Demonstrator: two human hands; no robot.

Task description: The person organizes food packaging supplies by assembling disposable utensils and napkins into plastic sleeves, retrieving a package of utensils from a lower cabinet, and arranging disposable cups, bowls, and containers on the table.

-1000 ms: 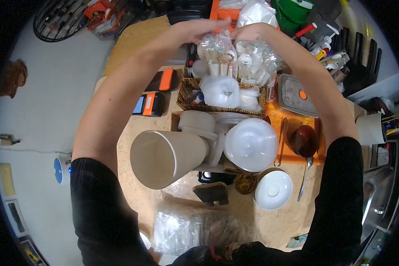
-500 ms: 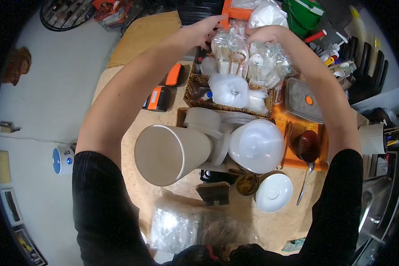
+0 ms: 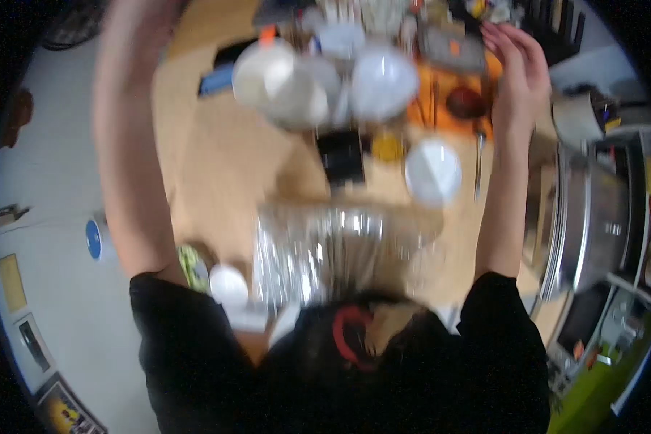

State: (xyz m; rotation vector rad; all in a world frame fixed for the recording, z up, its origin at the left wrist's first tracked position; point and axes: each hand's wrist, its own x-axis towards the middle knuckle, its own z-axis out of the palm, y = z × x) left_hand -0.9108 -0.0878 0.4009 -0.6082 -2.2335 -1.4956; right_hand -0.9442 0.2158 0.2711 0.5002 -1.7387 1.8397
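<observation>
My right hand (image 3: 519,69) is raised at the upper right, smeared by motion, with its fingers apart and nothing visible in them. It is beside the orange tray (image 3: 423,108), near a grey lidded container (image 3: 452,50). On that tray sits a dark red bowl-like piece (image 3: 466,103), with a long-handled spoon (image 3: 479,166) reaching below it. My left forearm (image 3: 134,145) stretches up past the top edge, so my left hand is out of sight. Between the arms stand large pale cups (image 3: 264,65) and translucent white bowls (image 3: 383,79).
A pile of clear plastic packaging (image 3: 304,253) lies close to my body. A white saucer (image 3: 433,173), a small yellowish round dish (image 3: 388,147) and a dark block-like object (image 3: 340,155) are mid-table. A white round item (image 3: 228,284) is at the lower left.
Both hands have left the plastic-wrapped packs at the back basket. My right hand has moved rightward, and the left has gone out of view. The camera view has shifted, with the tabletop items higher.
</observation>
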